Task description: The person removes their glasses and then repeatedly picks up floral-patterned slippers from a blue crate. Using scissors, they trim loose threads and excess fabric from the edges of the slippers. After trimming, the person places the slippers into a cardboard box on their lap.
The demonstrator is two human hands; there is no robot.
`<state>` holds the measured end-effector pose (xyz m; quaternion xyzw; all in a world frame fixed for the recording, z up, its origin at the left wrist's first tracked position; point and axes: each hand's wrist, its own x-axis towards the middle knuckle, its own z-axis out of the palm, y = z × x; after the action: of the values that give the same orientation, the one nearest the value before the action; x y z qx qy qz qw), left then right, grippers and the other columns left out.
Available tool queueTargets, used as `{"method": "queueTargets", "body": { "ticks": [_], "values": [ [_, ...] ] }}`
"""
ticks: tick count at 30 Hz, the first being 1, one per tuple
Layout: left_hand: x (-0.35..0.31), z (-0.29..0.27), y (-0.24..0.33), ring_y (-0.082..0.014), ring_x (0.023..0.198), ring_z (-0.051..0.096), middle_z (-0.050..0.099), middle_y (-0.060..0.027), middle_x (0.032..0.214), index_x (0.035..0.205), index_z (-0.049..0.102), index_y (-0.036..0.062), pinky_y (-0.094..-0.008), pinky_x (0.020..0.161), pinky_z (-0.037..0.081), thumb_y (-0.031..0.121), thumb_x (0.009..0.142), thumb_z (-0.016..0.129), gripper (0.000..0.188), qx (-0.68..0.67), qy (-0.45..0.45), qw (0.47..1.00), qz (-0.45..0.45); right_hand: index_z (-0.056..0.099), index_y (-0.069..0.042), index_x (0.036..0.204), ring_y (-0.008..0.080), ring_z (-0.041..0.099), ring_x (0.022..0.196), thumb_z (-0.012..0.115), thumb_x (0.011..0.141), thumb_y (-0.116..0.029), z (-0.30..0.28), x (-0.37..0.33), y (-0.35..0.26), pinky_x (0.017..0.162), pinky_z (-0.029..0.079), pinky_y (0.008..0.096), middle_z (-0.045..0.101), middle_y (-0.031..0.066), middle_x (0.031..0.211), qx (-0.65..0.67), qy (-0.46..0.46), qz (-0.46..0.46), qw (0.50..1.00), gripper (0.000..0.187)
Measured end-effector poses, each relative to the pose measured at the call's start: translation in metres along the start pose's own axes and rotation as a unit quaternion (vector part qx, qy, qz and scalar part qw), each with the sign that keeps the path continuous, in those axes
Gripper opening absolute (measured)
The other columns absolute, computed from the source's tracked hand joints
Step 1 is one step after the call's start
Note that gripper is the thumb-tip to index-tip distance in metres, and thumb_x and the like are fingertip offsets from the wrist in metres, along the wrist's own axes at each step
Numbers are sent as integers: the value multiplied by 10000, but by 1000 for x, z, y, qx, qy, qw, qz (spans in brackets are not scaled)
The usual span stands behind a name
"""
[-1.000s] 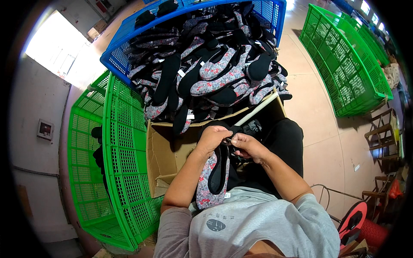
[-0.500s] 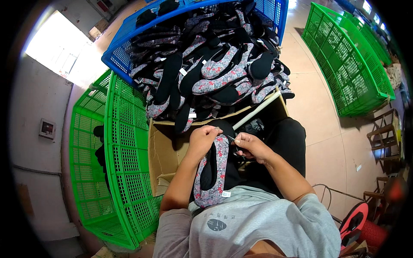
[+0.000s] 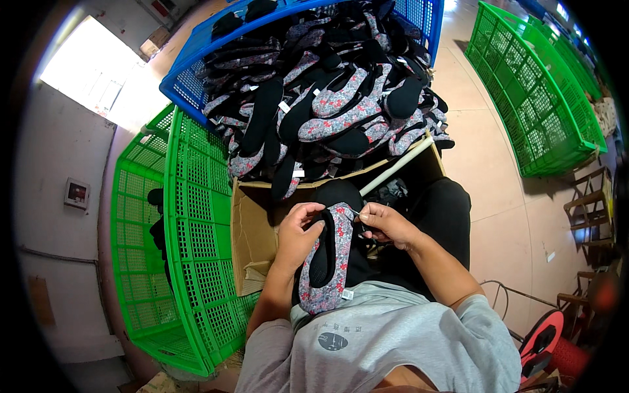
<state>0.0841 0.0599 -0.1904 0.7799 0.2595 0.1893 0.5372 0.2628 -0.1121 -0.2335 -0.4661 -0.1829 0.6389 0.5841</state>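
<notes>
A floral fabric slipper [image 3: 343, 245], grey with red flowers and a black lining, lies lengthwise over my lap, its toe end away from me. A small white tag hangs from its heel edge. My left hand [image 3: 298, 236] grips the slipper's far left side, thumb against the fabric and fingertips at the toe. At the toe's right side, my right hand [image 3: 390, 226] is closed in a pinch on a thin needle-like thing [image 3: 356, 213], too small to make out fully. Something dark shows under the right fingers; its kind is unclear.
Beyond my knees, a blue crate [image 3: 187, 75] holds a heap of similar slippers [image 3: 341, 121]. An open cardboard box [image 3: 252, 226] with a pale rod [image 3: 400, 165] across it stands before me. Green crates [image 3: 203, 255] stand left; another green crate [image 3: 534, 92] is at right, near wooden stools [image 3: 586, 203].
My left hand has shifted its hold, its thumb now lower and apart from the fingers on the slipper's left side. My right hand stays pinched near the toe. The view has shifted slightly.
</notes>
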Motion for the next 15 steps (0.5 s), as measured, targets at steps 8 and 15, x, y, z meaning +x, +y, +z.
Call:
{"method": "queueTargets", "body": {
  "ticks": [8, 15],
  "values": [
    [7, 15, -9, -248, 1081, 588, 596, -101, 1152, 1062, 690, 51, -335, 939, 458, -8, 734, 657, 335, 98, -18, 988, 122, 529, -95, 1046, 20, 379, 522, 574, 1002, -292, 7, 3, 9, 446, 259, 178, 588, 2, 781, -28, -31, -39, 998, 206],
    [3, 29, -1, -281, 1012, 610, 639, -103, 1042, 919, 681, 49, -350, 894, 481, 53, 734, 657, 187, 127, 16, 987, 102, 521, -56, 1066, 86, 548, 757, 592, 987, -220, 12, 7, 26, 700, 465, 248, 596, 13, 847, -162, 16, -195, 967, 195]
  ]
}}
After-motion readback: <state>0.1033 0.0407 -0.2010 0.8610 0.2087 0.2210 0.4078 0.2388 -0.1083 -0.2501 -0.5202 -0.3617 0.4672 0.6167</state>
